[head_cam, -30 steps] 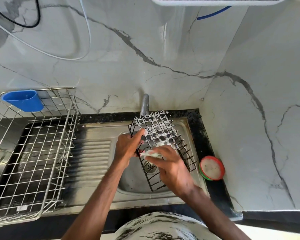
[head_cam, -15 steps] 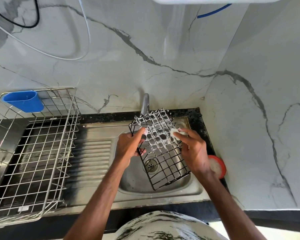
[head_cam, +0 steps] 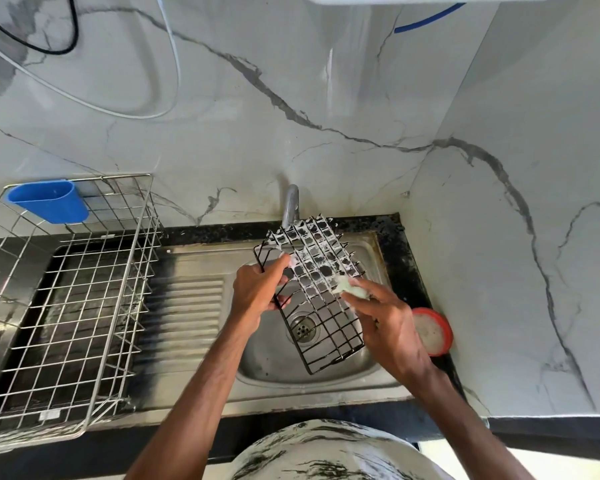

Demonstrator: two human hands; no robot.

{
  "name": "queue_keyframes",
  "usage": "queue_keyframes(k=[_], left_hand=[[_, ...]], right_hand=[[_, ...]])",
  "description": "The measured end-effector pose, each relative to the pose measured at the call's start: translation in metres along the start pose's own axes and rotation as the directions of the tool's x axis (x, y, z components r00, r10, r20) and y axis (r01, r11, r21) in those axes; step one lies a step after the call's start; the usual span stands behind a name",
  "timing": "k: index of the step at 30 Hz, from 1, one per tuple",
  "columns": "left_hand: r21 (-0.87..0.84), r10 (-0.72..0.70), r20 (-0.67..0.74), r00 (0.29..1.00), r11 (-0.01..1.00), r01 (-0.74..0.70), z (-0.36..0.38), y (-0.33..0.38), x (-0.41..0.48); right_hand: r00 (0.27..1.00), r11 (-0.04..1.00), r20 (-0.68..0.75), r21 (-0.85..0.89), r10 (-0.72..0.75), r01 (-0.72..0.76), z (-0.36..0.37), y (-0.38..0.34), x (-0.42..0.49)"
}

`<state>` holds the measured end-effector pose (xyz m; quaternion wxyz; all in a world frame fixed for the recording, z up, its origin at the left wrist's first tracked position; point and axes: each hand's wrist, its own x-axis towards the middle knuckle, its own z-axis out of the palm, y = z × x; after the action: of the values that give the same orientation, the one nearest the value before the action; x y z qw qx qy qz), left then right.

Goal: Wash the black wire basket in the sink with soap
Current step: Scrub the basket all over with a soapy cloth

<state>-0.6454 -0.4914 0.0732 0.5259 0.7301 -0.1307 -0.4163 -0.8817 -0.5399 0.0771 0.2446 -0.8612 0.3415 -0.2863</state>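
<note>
A: Where's the black wire basket [head_cam: 321, 296] right now?

B: Held tilted over the sink [head_cam: 291, 382] bowl, far end up near the tap [head_cam: 290, 206], near end low by the drain [head_cam: 302, 329]. I can't tell if that end touches the bowl. White foam covers the far half of the mesh, and the near half looks like bare black wire.

A: And the hands?

B: The left hand [head_cam: 257, 289] grips the basket's left rim, fingers curled under and thumb laid along the top. The right hand [head_cam: 388, 323] pinches a pale green sponge [head_cam: 352, 289] in its fingertips and presses it on the mesh by the right edge, about halfway down.

A: So which step is this?

B: Soaping, I'd say, roughly half done. I see no water running from the tap, so rinsing hasn't begun.

A: What does the next move need?

B: Working the sponge down over the unfoamed near squares, with the left grip firm so the basket doesn't swing. If the sponge runs dry, the red soap tub [head_cam: 432, 332] sits on the black desk [head_cam: 400, 251] just right of the sink. Further out on the left stands a steel dish rack [head_cam: 84, 306] with a blue cup [head_cam: 49, 201], a likely spot for the basket after rinsing
</note>
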Motion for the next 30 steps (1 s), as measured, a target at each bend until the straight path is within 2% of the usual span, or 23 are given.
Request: queue_keyframes(k=[4,8,10,13,17,19,22,27,30], left_hand=[[-0.026,0.007,0.008,1.000,1.000,-0.007,0.004,-0.001,-0.003],[-0.041,0.007,-0.002,1.000,0.999,-0.007,0.003,0.000,-0.003],[-0.027,0.010,-0.014,1.000,1.000,-0.010,0.002,0.001,-0.003],[-0.006,0.008,-0.029,1.000,1.000,-0.008,0.002,0.001,-0.005],[-0.011,0.017,-0.044,0.999,1.000,-0.018,0.005,0.001,-0.007],[-0.019,0.028,-0.037,0.999,0.999,-0.028,0.006,0.001,-0.009],[-0.033,0.045,-0.029,0.999,0.998,-0.046,0.006,0.004,-0.012],[-0.006,0.030,-0.029,0.999,1.000,-0.031,0.004,0.002,-0.007],[0.001,0.031,-0.024,0.999,1.000,-0.031,0.002,0.000,-0.006]], right_hand=[[0.995,0.995,-0.032,-0.036,-0.099,0.098,0.004,-0.022,-0.003],[0.964,0.967,0.087,-0.012,-0.251,0.253,0.013,-0.033,-0.013],[0.971,0.975,0.086,0.014,-0.222,0.221,0.013,-0.029,-0.011],[0.994,0.995,0.042,0.035,-0.100,0.098,0.004,-0.020,-0.002],[1.000,0.999,-0.014,-0.038,-0.006,0.005,-0.003,-0.015,0.012],[0.998,0.997,-0.062,-0.075,-0.016,0.012,0.000,-0.021,0.012],[0.997,0.999,-0.082,-0.027,0.015,-0.017,0.007,-0.037,0.000],[0.986,0.988,0.063,0.022,-0.153,0.152,0.016,-0.055,-0.014],[0.991,0.992,-0.045,-0.004,-0.124,0.124,0.008,-0.023,0.003]])
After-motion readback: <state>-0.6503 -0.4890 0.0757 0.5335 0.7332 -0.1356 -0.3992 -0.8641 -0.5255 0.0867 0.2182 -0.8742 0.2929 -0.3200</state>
